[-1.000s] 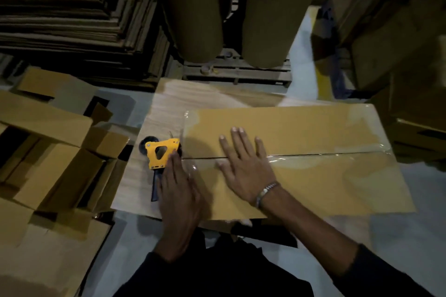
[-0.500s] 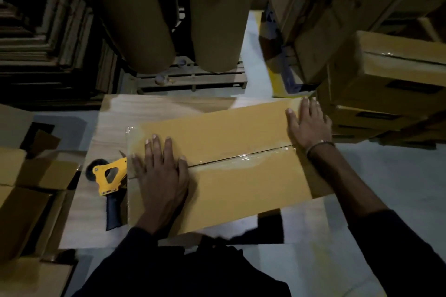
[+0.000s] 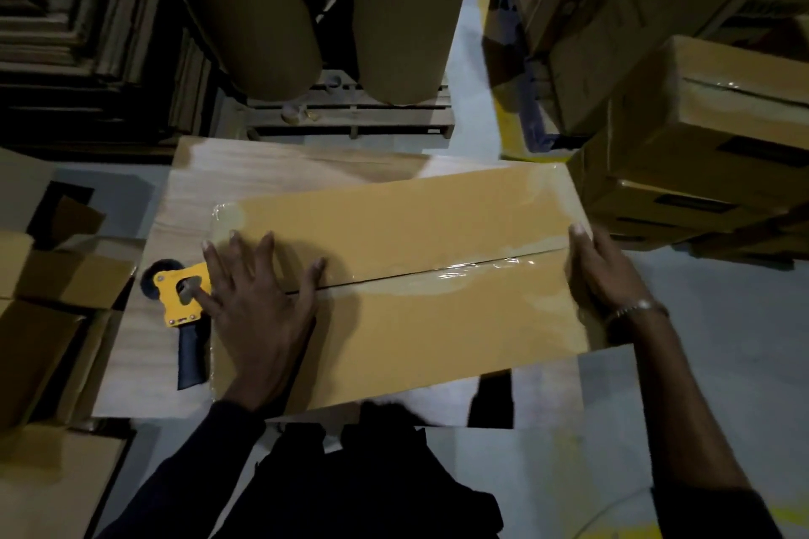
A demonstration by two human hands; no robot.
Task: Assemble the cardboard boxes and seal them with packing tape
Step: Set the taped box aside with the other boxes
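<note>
Head view. Closed cardboard box [image 3: 437, 276] lies flat on a wooden board [image 3: 245, 184], taking up the board's middle and right side, its right end reaching past the board's right edge. Contents not visible; flaps are shut. Clear packing tape [image 3: 442, 274] runs along the centre seam and glints toward the right end; tape also shows at the box's far-left and far-right corners.

Left hand [image 3: 258, 302] lies palm down on the box's left end, fingers spread wide and straight, thumb tip on the seam. Little finger reaches off the box's left edge and overlaps the yellow tape dispenser [image 3: 181, 293]; cannot tell whether it touches it. Dispenser lies flat on the board just beside the box's left edge, dark handle pointing to the near edge, dark roller at the far-left side.

Right hand [image 3: 602, 276] is at the box's right end, thumb lying on the top edge, fingers going down over the end face where they are hidden; it looks like it holds that end. Bracelet [image 3: 634, 309] on that wrist.

Left of the board: open brown cartons [image 3: 52, 276], insides dark. Right: stacked taped boxes [image 3: 718, 136]. Behind the board: two big brown rolls [image 3: 328, 4] on a pallet [image 3: 350, 118].
</note>
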